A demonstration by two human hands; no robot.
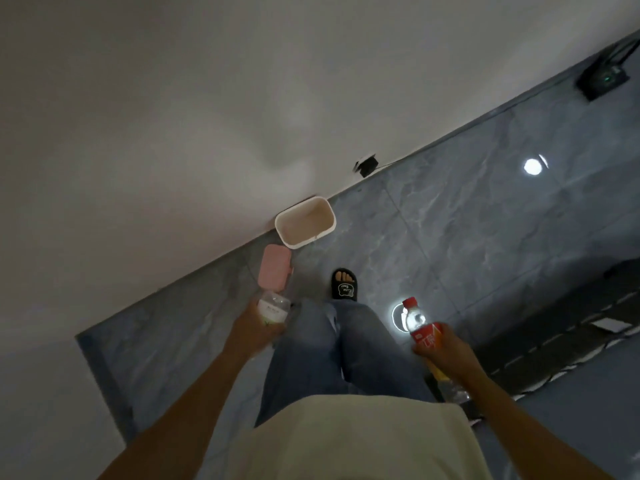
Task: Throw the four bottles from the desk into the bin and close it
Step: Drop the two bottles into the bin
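Note:
An open white bin (325, 226) stands on the floor against the wall, its inside bare as far as I see. Its pink lid (274, 267) lies flat on the floor just to the bin's near left. My left hand (254, 329) grips a clear bottle with a white label (273, 306), held low, close to the lid. My right hand (446, 348) grips a clear bottle with a red cap and red label (417, 318). A second bottle with a yellow label (446, 381) shows under the same hand and forearm, partly hidden.
A grey marble tile floor (467, 220) meets a white wall (173, 133). My foot in a black slipper (344, 285) is a step short of the bin. A small black plug (366, 164) sits on the wall, a black device (602, 76) at far right, a dark mat (571, 323) to the right.

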